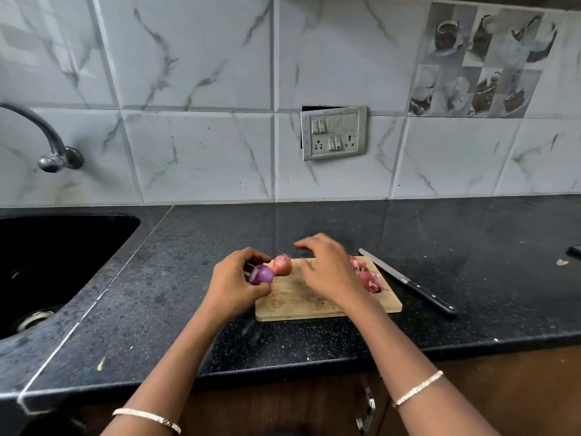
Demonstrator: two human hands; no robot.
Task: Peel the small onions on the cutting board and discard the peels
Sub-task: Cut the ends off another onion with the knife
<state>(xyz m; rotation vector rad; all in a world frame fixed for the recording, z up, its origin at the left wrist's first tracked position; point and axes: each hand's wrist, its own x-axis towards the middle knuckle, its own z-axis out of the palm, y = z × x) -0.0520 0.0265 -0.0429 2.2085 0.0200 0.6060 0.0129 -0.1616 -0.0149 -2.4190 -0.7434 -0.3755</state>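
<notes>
My left hand [234, 280] grips a peeled, shiny purple onion [261, 275] at the left edge of the wooden cutting board [295, 302]. An unpeeled orange-brown onion [282, 264] sits on the board's far left corner, right beside the peeled one. My right hand [327, 269] hovers over the board's middle with fingers spread and nothing in it. A heap of reddish peels [367, 276] lies on the board's right side, partly hidden behind my right hand.
A black-handled knife [408, 283] lies on the black counter just right of the board. A dark sink [47, 265] is at the left, with a tap [52, 146] on the tiled wall. A switch panel [333, 132] is on the wall behind.
</notes>
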